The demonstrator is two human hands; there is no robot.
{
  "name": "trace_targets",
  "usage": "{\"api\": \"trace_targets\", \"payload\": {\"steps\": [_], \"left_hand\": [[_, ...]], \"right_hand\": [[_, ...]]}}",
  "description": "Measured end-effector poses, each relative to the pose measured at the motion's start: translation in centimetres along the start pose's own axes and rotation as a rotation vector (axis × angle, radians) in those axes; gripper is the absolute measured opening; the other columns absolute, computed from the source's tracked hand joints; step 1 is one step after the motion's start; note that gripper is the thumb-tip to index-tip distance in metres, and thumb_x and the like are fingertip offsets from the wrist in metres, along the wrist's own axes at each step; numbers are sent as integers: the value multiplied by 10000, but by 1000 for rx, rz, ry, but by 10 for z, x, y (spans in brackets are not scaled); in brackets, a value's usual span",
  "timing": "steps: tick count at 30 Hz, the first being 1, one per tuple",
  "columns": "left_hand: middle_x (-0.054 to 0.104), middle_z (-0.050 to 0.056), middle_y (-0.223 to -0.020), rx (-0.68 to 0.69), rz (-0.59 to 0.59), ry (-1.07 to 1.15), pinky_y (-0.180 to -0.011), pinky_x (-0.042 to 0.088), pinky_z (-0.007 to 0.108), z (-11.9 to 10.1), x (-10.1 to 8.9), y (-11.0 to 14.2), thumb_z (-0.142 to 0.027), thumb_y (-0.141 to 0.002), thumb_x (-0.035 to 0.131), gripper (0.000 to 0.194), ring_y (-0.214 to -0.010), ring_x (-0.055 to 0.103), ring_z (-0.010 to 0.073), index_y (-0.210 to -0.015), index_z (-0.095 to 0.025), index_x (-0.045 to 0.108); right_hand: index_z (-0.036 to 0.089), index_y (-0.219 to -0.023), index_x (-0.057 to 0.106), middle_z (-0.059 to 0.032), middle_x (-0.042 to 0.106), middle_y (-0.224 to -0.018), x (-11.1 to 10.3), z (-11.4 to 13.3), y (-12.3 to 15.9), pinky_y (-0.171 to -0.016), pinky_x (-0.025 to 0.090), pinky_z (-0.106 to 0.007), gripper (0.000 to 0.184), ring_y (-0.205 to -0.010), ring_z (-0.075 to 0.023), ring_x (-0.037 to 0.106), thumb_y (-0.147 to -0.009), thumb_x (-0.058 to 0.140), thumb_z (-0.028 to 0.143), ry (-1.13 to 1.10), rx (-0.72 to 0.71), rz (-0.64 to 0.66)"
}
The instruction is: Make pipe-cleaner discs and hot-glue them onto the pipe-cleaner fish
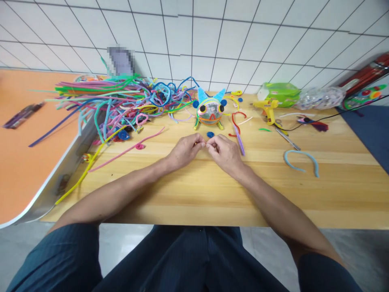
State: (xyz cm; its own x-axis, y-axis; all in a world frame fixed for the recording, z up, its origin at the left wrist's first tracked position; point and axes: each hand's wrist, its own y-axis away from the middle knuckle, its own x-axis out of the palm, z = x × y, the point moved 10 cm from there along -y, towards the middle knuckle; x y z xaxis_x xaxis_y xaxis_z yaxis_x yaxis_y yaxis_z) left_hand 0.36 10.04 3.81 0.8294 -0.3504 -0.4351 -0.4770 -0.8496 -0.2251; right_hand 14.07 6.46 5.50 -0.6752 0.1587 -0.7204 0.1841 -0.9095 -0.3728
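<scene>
My left hand and my right hand meet fingertip to fingertip above the middle of the table. Both are closed in a pinch. What lies between the fingers is too small and hidden to name. Just beyond them is a coiled blue disc. Behind that stands a creature figure with a clear round body, blue pointed ears, yellow-ringed eyes and short yellow-green legs. Right of my right hand lie a purple pen-like tool and a bent red pipe cleaner.
Tangled pipe cleaners are heaped at the back left. A long yellow one hangs toward the front edge. To the right are a yellow glue gun with its cord, a green packet and a curved light-blue pipe cleaner. A tiled wall rises behind.
</scene>
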Motion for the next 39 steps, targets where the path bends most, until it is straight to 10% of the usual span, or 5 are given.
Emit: {"api": "trace_targets", "payload": {"steps": [10,18,24,34,39], "left_hand": [[503,-73,-635,-266,-99,669,-500,302,242,43,33,10,-600,-905,773,432,-493,376,89,-886,-219,572],[709,21,-853,41,14,54,-763,468,261,16,13,6,-219,-953,693,69,-765,587,141,-914,-172,725],[666,0,-782,101,25,72,-710,437,260,8,13,10,-296,-1015,628,187,-704,546,135,-899,-173,708],[518,-62,-630,-265,-127,627,-550,339,248,43,25,20,-600,-849,812,435,-542,387,93,-839,-192,661],[682,-5,-791,-247,-27,448,-597,394,261,41,21,13,-557,-865,803,407,-600,476,107,-977,-171,740]], "right_hand": [[236,-821,688,20,695,-720,16,-21,4,-633,431,-298,111,-596,-133,548,-921,661,276,-309,194,-103],[224,-849,681,-32,720,-811,4,12,6,-658,407,-313,148,-697,-162,619,-975,629,167,235,-216,-35],[214,-914,710,-66,753,-859,4,27,11,-682,440,-334,208,-734,-188,670,-1070,573,203,414,-334,-54],[236,-828,696,-2,714,-749,9,-12,5,-638,463,-304,144,-613,-146,576,-947,668,313,-205,130,-101],[245,-776,657,21,676,-677,14,-29,-1,-576,426,-291,75,-562,-142,559,-843,666,279,-254,249,-33]]}}
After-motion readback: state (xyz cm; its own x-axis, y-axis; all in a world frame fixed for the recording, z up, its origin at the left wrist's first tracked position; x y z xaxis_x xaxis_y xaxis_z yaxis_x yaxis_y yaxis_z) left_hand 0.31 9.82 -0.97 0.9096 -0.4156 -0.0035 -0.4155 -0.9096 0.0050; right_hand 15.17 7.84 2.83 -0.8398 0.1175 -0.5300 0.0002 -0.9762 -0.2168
